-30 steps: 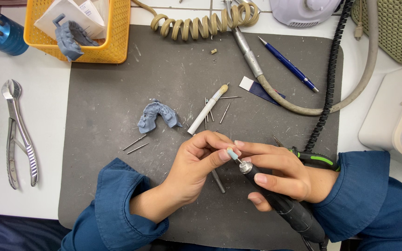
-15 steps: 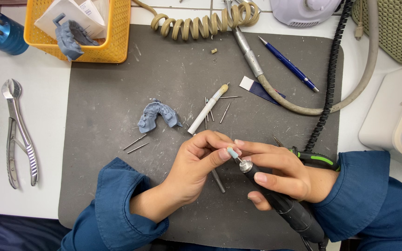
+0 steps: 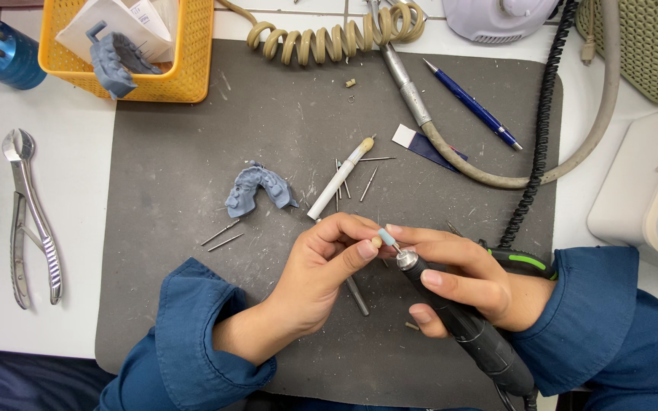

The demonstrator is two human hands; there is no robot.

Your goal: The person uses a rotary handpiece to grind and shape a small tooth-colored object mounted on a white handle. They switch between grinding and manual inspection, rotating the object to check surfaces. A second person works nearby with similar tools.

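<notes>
Holding the rotary handpiece [image 3: 458, 323] in our right hand [image 3: 458, 278] near the tabletop's front edge, we pinch a small piece [image 3: 376, 242] against its tip with curled left hand [image 3: 329, 270] fingers.

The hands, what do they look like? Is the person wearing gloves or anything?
No gloves: both the left hand and the right hand are bare, with short, plain nails. Each arm wears a dark blue long sleeve with a wide, loose cuff. No rings, watch or bracelets show.
</notes>
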